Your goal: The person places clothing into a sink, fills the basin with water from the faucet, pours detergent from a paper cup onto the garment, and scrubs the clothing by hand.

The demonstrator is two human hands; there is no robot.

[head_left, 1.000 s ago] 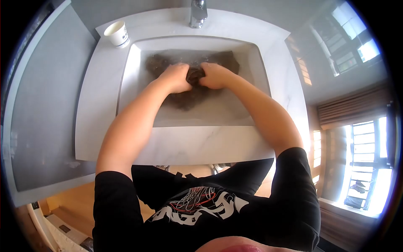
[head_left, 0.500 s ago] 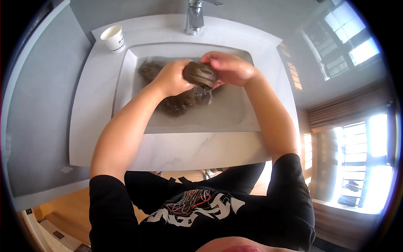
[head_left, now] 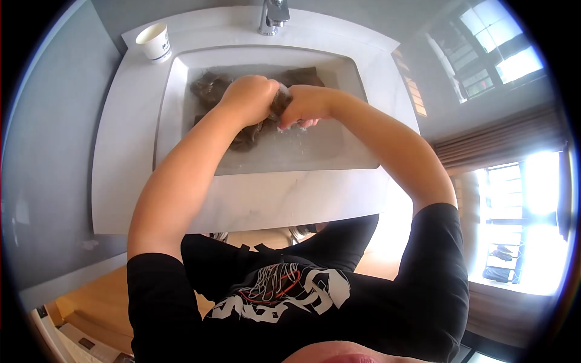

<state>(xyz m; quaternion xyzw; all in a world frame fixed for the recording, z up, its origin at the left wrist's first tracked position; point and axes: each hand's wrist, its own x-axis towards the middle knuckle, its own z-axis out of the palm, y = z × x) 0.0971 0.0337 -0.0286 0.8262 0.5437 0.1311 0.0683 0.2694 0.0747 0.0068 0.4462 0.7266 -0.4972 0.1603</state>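
A wet brown cloth garment (head_left: pixel 210 88) lies partly under cloudy water in the white sink (head_left: pixel 187 59). Its exact kind is hard to make out. My left hand (head_left: pixel 250 97) is closed around a bunched part of it, back of the hand upward. Close beside it, my right hand (head_left: pixel 304 106) grips the same bunch, with the fingers curled underneath. A short stretch of cloth shows between the two fists. Water drips below my right hand. More of the cloth spreads in the basin behind and below my hands.
A chrome faucet (head_left: pixel 274 17) stands at the back of the sink. On the counter's back left corner is a white paper cup (head_left: pixel 154 43). The marble-patterned countertop (head_left: pixel 290 196) runs along the front, with a grey wall (head_left: pixel 60 133) at left.
My right hand has gone from loosely cupped beside the bunch to closed on it, turning over. The bunch looks narrower. The view has shifted, so the sink sits slightly higher.
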